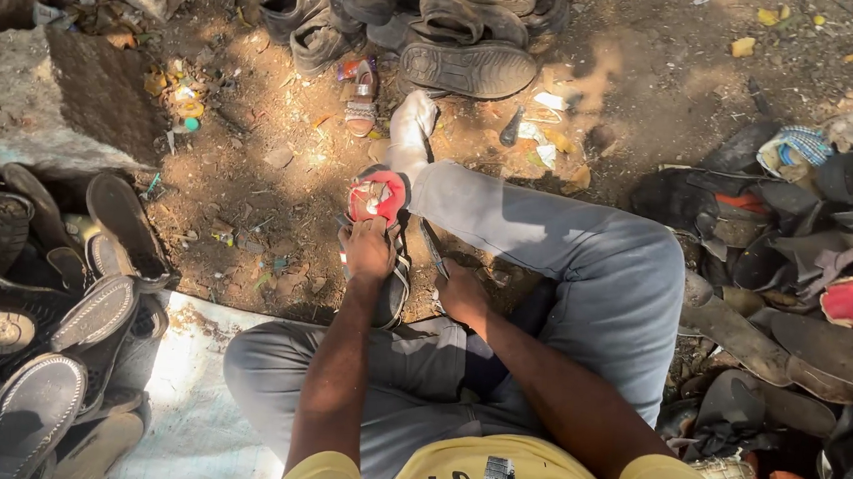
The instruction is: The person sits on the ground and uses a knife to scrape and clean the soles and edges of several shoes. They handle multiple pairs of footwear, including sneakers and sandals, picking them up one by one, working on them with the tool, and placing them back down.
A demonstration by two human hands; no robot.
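Observation:
I sit on the ground in grey trousers with my legs folded. My left hand (367, 251) grips a small red sandal (378, 195) with a pale ornament on its upper, holding it sole-down in front of my knee. My right hand (461, 293) rests low beside it, close to a thin dark strap or tool (436, 250); whether the fingers hold it is hidden. My right foot in a white sock (412, 128) points away from me just beyond the sandal.
A pile of dark shoes and sandals (430, 28) lies ahead. More worn shoes (37, 314) crowd the left, beside a stone block (55, 98). Dark shoes, bags and cloth scraps (801, 253) heap on the right. A pale sheet (190, 393) lies under me.

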